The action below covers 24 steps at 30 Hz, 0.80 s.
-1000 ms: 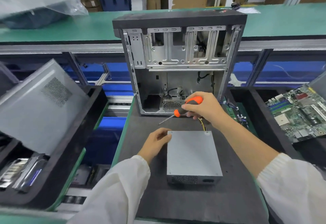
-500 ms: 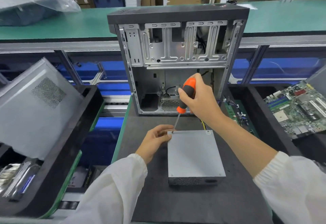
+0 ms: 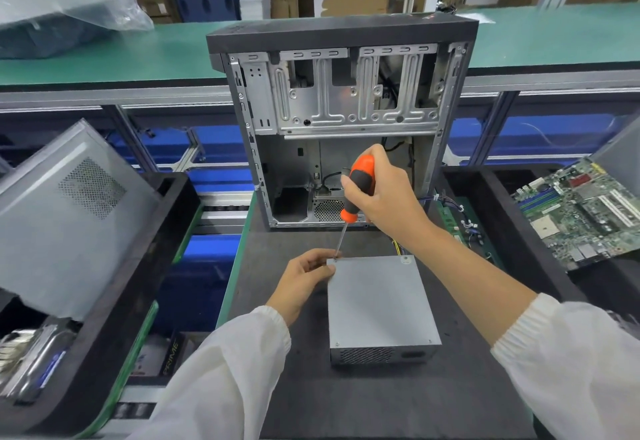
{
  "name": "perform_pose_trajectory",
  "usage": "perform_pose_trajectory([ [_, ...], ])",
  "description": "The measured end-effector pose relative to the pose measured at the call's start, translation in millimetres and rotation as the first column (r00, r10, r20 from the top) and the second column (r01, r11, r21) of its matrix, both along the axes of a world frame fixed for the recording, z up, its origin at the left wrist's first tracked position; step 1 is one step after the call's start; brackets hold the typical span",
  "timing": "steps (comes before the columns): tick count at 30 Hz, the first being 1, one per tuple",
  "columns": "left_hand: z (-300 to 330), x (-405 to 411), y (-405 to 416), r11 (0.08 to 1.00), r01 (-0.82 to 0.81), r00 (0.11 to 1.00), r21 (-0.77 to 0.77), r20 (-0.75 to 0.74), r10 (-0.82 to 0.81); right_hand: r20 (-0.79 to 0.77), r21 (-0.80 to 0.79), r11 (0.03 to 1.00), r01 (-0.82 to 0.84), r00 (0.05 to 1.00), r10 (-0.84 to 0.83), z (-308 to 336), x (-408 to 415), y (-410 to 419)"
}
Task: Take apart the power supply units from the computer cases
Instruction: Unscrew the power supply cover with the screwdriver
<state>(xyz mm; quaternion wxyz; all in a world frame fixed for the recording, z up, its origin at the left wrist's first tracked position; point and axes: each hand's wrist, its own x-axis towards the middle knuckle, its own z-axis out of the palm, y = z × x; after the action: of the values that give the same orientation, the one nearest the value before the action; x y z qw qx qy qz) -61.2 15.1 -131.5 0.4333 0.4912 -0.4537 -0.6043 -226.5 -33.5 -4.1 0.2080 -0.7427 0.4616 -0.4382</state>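
A grey power supply unit [image 3: 379,304] lies flat on the black mat [image 3: 363,401] in front of the open, upright computer case [image 3: 341,107]. My right hand [image 3: 386,194] grips an orange-and-black screwdriver [image 3: 358,188], held almost upright, with its tip on the unit's far left corner. My left hand [image 3: 304,278] holds that same corner, fingers curled against the unit's left edge beside the tip. Yellow wires leave the unit's far side under my right wrist.
A black bin at the left holds a grey case panel [image 3: 65,211] and metal parts. Another bin at the right holds a green motherboard [image 3: 585,211]. Loose cables and a green board [image 3: 460,218] lie right of the case. A green bench [image 3: 104,55] runs behind.
My right hand raised the screwdriver from nearly level to upright and set its tip on the unit's far left corner. My left hand kept its hold at that corner.
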Motion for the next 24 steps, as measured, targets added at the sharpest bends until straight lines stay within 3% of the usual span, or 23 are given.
perform_pose_trajectory([
  [14,1.6,-0.2,1.4,1.0,0.008,1.0,-0.007,0.021,-0.008,0.023,-0.029,1.0,-0.004,1.0,0.005,-1.8,-0.5,0.6],
  [24,4.0,0.0,4.0,1.0,0.011,0.999,-0.003,0.05,-0.011,-0.077,-0.035,0.996,-0.078,0.994,0.075,9.5,0.8,1.0],
])
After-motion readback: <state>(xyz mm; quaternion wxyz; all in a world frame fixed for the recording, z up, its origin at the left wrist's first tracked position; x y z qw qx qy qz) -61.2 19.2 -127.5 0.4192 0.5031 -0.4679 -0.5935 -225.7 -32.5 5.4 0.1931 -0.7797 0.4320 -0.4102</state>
